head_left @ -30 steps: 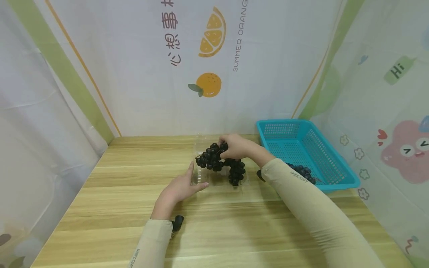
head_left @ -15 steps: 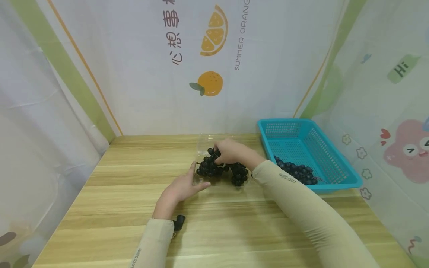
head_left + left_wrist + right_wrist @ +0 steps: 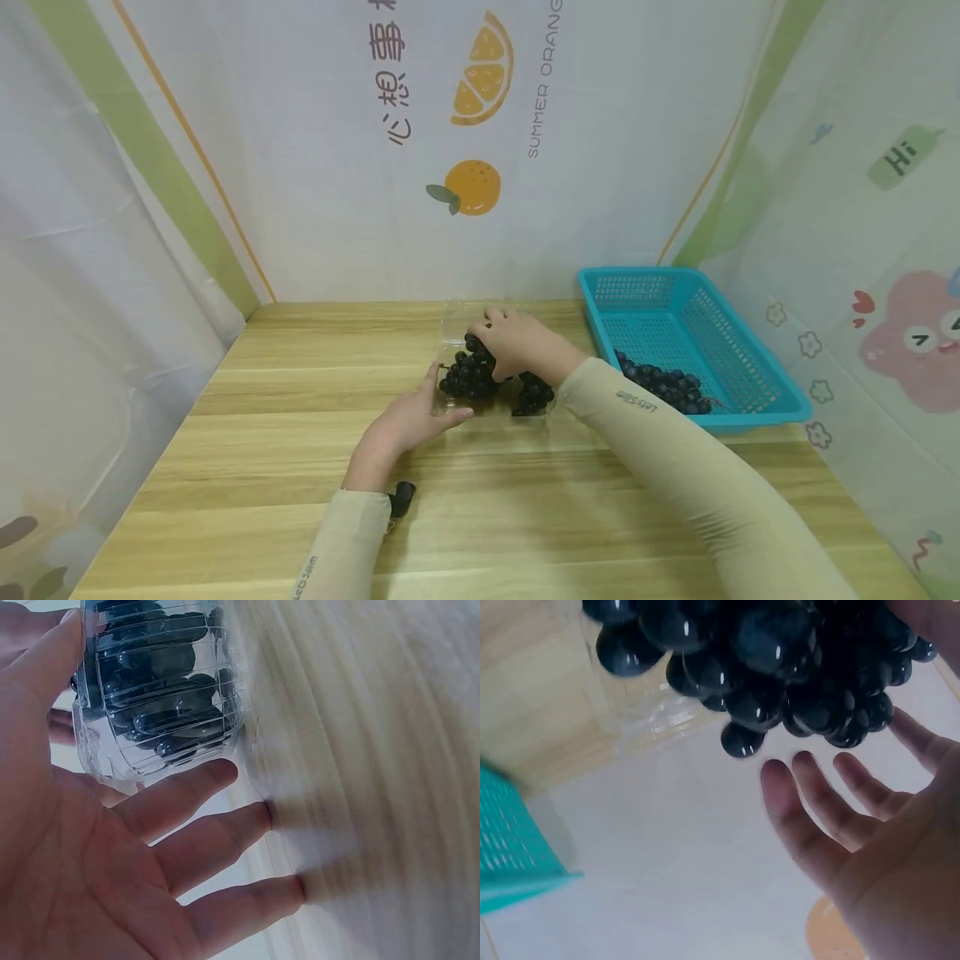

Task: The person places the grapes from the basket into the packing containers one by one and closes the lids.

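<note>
Fingers (image 3: 202, 851) spread, the left hand (image 3: 405, 419) frames the near-left corner of a clear container (image 3: 112, 756) toward the table's (image 3: 262, 458) far edge; black grapes (image 3: 470, 377) sit inside. Over them the right hand (image 3: 525, 343) is loosely spread, seemingly pinching nothing. Settling them looks the step in hand; the next move calls for gentle release. Toward the far-right corner, a blue basket (image 3: 660, 333) holds more grapes (image 3: 667, 387).

Here we have grapes (image 3: 468, 381) in the container (image 3: 112, 761) on the table (image 3: 480, 517) — left hand (image 3: 408, 417) at its left, right hand (image 3: 521, 343) over them — basket (image 3: 750, 419) rightward, more grapes (image 3: 667, 388) inside, curtain (image 3: 322, 225) behind.
</note>
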Motion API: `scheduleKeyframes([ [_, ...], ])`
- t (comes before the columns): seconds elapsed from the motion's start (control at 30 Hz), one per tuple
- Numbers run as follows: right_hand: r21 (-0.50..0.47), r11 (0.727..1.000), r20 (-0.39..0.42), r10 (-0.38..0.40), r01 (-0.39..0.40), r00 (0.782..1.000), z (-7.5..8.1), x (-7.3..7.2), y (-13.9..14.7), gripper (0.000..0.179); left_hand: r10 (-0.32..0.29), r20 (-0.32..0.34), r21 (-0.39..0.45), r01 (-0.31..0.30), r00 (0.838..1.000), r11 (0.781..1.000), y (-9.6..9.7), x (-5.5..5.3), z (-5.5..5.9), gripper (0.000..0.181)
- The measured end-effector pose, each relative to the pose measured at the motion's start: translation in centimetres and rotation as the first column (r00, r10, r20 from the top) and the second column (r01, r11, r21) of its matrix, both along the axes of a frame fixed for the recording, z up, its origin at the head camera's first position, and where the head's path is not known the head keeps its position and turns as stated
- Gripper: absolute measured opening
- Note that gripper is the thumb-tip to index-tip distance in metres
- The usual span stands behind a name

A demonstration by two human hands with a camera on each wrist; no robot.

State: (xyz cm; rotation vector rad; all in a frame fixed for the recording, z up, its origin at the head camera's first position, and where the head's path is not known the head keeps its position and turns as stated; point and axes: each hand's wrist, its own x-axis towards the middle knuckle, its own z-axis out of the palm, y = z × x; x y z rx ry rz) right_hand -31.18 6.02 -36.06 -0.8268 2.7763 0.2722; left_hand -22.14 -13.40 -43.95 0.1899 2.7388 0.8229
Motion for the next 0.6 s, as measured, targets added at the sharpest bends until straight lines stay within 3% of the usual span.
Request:
scheduleKeyframes([
  [0.07, 0.070, 0.997, -0.060, 0.040, -0.035, 0.997, -0.1, 0.1, -0.3, 0.097, -0.001, -0.001, 0.002, 0.001, 1.000, 1.000, 0.1, 0.0, -0.1, 0.115],
  [0.2, 0.103, 0.993, -0.059, 0.057, -0.050, 0.997, -0.4, 0.1, -1.0, 0.105, 0.000, 0.003, 0.014, 0.000, 1.000, 1.000, 0.0, 0.0, 0.0, 0.115],
  [0.47, 0.034, 0.999, 0.076, -0.008, 0.006, 0.997, -1.5, -1.4, -0.7, 0.117, -0.001, 0.011, 0.007, 0.001, 1.000, 1.000, 0.0, 0.0, 0.0, 0.115],
  [0.6, -0.001, 1.000, 0.111, 0.019, -0.019, 0.994, -1.8, -2.3, -0.2, 0.117, 0.001, 0.020, -0.003, -0.001, 1.000, 1.000, 0.0, 0.0, 0.0, 0.115],
])
